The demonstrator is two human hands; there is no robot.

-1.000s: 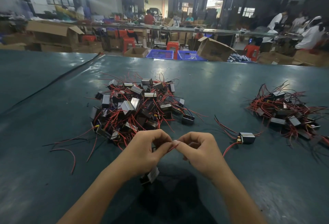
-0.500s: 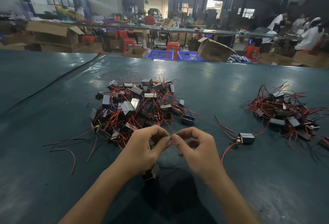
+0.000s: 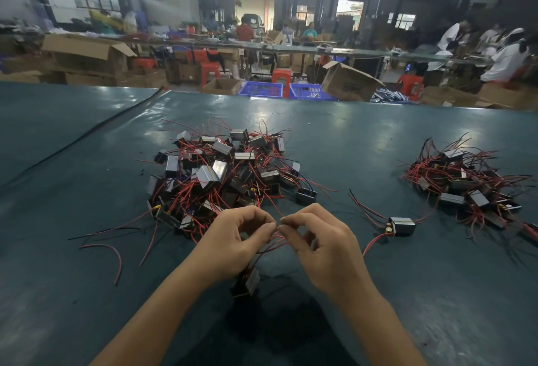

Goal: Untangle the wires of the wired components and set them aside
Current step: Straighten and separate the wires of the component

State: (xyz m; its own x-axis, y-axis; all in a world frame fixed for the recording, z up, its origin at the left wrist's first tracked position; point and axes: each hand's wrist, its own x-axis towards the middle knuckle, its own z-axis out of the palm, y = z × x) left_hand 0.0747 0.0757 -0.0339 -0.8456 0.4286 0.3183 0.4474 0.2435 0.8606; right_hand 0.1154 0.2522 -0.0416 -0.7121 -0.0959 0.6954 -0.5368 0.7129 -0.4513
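Small black-and-silver box-shaped component (image 3: 248, 282) just beneath the left hand (image 3: 233, 245), above the dark teal bench (image 3: 87, 307). Left hand and right hand (image 3: 327, 249) each pinch its thin red wires (image 3: 272, 245), fingertips almost meeting. A single like component (image 3: 403, 226) lies right of the right hand, a large tangled heap (image 3: 227, 173) just beyond both hands, and a smaller heap (image 3: 465, 185) far right.

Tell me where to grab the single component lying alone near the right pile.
Take the lone component by its boxy body, fingers across its near and far faces, coming from above. It lies flat, and its wires trail mostly leftward, leaving the body clear.
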